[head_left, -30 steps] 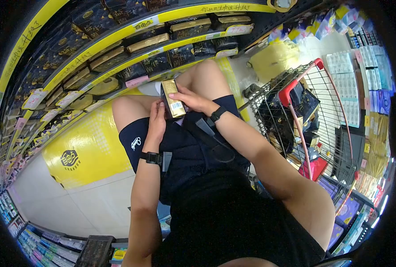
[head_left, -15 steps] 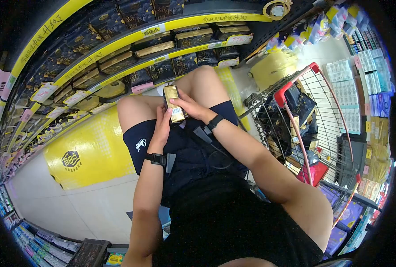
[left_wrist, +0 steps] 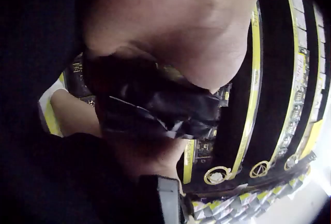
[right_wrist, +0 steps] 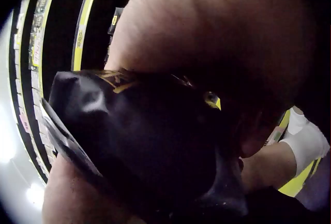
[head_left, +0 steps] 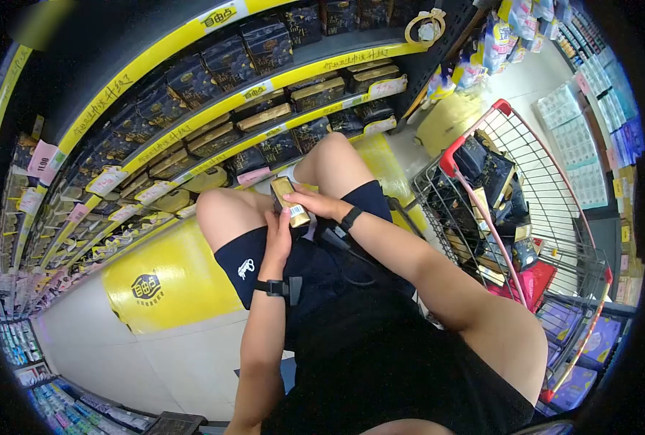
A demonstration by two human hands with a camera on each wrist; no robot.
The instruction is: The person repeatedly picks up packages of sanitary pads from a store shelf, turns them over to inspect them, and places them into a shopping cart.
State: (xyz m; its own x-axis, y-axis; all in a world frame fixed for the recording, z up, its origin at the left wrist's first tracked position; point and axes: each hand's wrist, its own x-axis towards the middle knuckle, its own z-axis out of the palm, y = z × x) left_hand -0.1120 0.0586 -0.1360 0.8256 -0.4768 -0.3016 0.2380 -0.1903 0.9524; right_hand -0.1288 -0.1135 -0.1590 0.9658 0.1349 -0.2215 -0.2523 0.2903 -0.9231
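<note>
Above my lap, both hands hold a black-and-gold sanitary pad pack (head_left: 282, 188), its gold side with a barcode facing up. My left hand (head_left: 277, 238) grips it from the left and lower end. From the right, my right hand (head_left: 318, 205) holds it with the thumb across the gold side. Glossy black wrapping of the pack (left_wrist: 160, 107) fills the middle of the left wrist view. In the right wrist view the pack (right_wrist: 139, 131) shows dark film, gold print and a folded edge seam. Most fingers are hidden under or behind the pack.
Shelves with yellow strips (head_left: 257, 90) carry rows of similar dark packs (head_left: 268, 47) in front. At the right stands a wire shopping cart (head_left: 554, 196) with dark packs and a red item (head_left: 538, 279) inside. A yellow mat (head_left: 185, 279) covers the floor beside my legs.
The head view has tilted and turned, so the shelves, cart and lap sit lower and further right, with more upper shelf showing. Both hands still hold the pack above the lap.
</note>
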